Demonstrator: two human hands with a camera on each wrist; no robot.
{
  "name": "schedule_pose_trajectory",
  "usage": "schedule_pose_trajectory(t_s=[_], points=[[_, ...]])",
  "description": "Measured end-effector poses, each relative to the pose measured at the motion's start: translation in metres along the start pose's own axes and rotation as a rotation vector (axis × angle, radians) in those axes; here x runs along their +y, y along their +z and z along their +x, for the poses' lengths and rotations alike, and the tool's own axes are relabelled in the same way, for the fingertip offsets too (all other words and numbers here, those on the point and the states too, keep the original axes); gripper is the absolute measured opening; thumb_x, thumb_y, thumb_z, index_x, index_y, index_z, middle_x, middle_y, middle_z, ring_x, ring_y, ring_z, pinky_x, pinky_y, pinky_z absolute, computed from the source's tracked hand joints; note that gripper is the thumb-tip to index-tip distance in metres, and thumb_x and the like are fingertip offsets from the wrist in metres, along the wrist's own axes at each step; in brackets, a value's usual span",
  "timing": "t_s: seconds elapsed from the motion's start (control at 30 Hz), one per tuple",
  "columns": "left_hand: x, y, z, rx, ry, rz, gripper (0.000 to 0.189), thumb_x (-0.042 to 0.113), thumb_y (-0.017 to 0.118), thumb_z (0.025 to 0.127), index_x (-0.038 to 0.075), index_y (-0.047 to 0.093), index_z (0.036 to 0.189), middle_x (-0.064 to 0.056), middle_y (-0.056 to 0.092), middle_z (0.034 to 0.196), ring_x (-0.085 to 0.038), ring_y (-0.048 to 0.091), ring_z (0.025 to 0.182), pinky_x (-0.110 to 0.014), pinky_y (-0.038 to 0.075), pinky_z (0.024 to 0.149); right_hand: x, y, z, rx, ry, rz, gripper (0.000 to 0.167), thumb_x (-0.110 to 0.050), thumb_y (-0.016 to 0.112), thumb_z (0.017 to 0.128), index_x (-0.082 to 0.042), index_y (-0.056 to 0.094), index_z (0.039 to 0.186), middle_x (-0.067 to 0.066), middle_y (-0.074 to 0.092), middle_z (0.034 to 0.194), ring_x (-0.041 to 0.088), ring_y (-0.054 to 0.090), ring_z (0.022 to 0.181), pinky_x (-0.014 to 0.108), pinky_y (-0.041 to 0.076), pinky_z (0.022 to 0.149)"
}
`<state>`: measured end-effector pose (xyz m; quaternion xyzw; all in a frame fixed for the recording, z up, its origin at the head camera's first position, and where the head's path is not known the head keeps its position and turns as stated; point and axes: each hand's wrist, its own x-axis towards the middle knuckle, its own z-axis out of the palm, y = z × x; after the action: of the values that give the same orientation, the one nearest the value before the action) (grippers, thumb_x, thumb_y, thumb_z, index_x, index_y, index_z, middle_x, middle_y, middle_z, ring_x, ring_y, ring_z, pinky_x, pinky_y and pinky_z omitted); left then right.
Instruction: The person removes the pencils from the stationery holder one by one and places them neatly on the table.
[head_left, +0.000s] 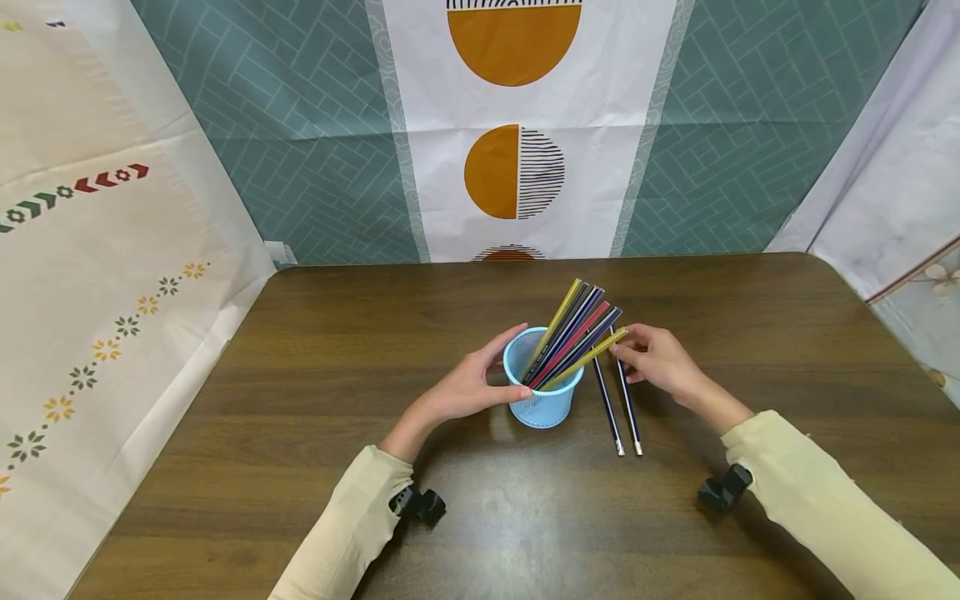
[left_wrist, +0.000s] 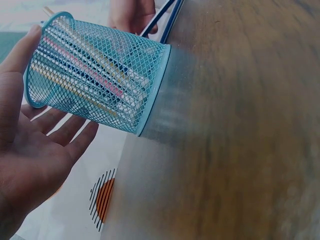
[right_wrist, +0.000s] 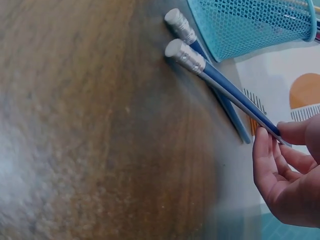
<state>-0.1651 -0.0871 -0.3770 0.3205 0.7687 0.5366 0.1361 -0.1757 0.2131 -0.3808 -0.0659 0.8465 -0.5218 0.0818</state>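
A light-blue mesh pencil cup (head_left: 542,410) stands upright on the table, and my left hand (head_left: 468,385) holds it near the rim. In the left wrist view the thumb lies at the rim of the cup (left_wrist: 100,75), with the fingers on its other side. Several pencils (head_left: 573,337) in yellow, black, blue and red lean to the right inside it. Just right of the cup, my right hand (head_left: 663,360) pinches a blue-and-white striped pencil (right_wrist: 240,102) near its far end, eraser toward me. A second blue pencil (head_left: 606,404) with a white eraser lies beside it on the table.
The brown wooden table (head_left: 337,333) runs back to a wall hung with teal and white patterned cloth (head_left: 330,150). A cream embroidered cloth (head_left: 112,292) hangs on the left, and a white cloth (head_left: 892,167) on the right.
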Motion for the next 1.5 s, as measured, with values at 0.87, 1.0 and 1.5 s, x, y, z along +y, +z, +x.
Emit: schedule_pose_trajectory(t_s=[0.87,1.0,1.5], points=[[-0.003,0.000,-0.002,0.004,-0.023,-0.007,0.086,0.029,0.075,0.085,0.016,0.024,0.154,-0.010,0.048,0.138,-0.022,0.053,0.120,-0.035,0.043,0.099,0.011,0.010,0.011,-0.013,0.025,-0.149,0.025,-0.011,0.060,0.096,0.009,0.061,0.112,0.010,0.061,0.082,0.015,0.055,0.064,0.028,0.054,0.054],[-0.002,0.000,-0.002,0.006,-0.022,-0.002,0.086,0.026,0.075,0.085,0.015,0.024,0.154,-0.010,0.047,0.139,-0.022,0.053,0.120,-0.035,0.043,0.099,0.010,0.010,0.011,-0.011,0.030,-0.162,0.025,-0.011,0.059,0.096,0.009,0.061,0.111,0.011,0.060,0.082,0.015,0.056,0.064,0.028,0.054,0.055],[0.001,0.001,0.000,0.011,-0.031,0.001,0.084,0.019,0.074,0.086,0.017,0.025,0.154,-0.010,0.047,0.140,-0.022,0.053,0.121,-0.035,0.042,0.100,0.007,0.008,0.012,0.003,0.041,-0.232,0.023,-0.013,0.062,0.094,0.008,0.060,0.104,0.010,0.062,0.082,0.013,0.058,0.060,0.028,0.054,0.052]])
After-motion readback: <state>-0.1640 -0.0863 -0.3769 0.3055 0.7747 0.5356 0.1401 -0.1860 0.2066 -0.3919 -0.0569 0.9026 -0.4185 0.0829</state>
